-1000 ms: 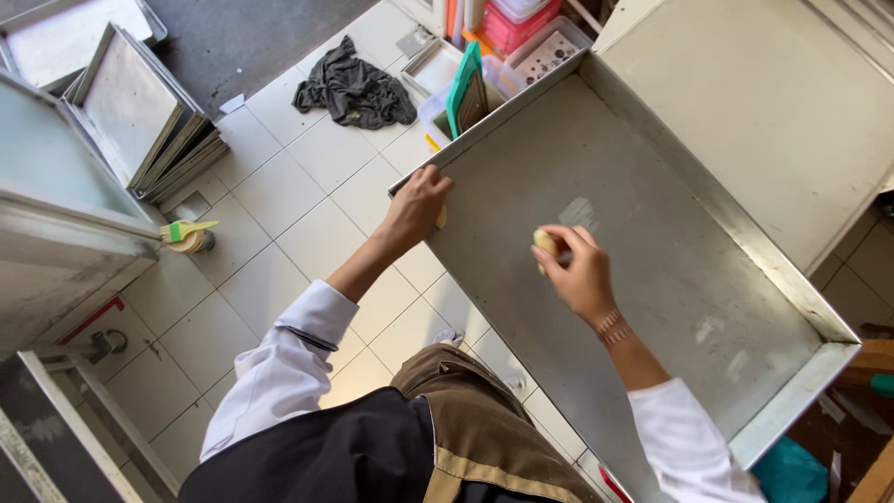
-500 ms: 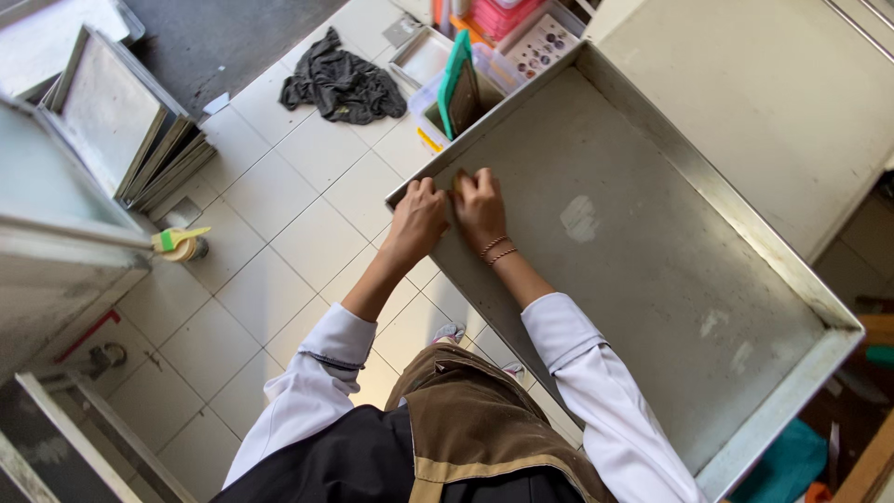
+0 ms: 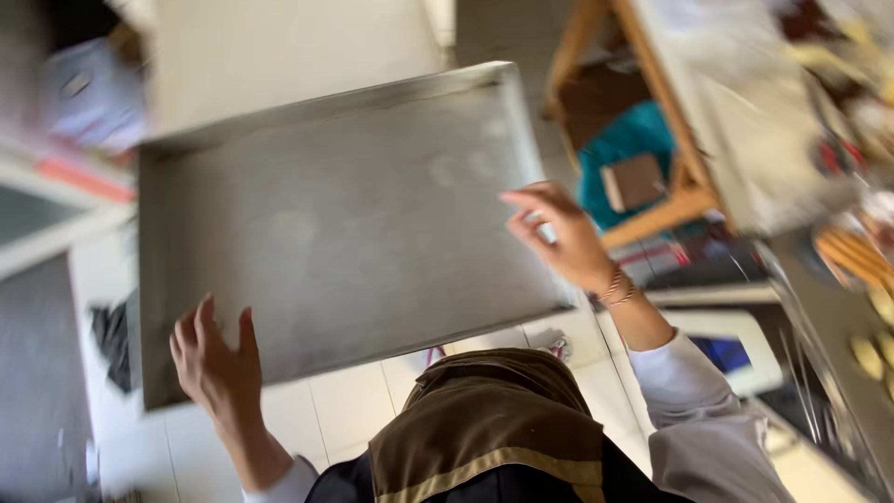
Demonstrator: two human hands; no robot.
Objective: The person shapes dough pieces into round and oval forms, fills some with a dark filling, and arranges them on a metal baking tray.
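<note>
Above a white tiled floor [image 3: 345,410], a person holds a large grey metal baking tray [image 3: 335,224] out in front of the body with both bare hands, seen from a head-worn camera looking down past a brown head covering [image 3: 484,419]. The left hand [image 3: 216,359] grips the tray at its near left corner, its fingers [image 3: 200,321] spread and lying flat on the tray's inner surface; the thumb's hold below the rim is not clear. The right hand [image 3: 559,237] meets the tray at its right rim, fingers [image 3: 526,197] parted and curved over the edge, with thin bracelets [image 3: 619,289] at the wrist and a white sleeve [image 3: 689,410] behind it. The tray, shallow with a raised rim, is tilted slightly and fills the middle of the view, clear of the floor. To the right stands a wooden frame [image 3: 652,186] with a teal object [image 3: 629,154] and a small brown block [image 3: 633,182] inside it; farther right a cluttered counter [image 3: 792,140] shows only as a blur. A dark cloth [image 3: 112,335] lies on the floor at the left, just past the tray's edge. The whole picture is motion-blurred, so fine detail on the tray's surface cannot be made out.
</note>
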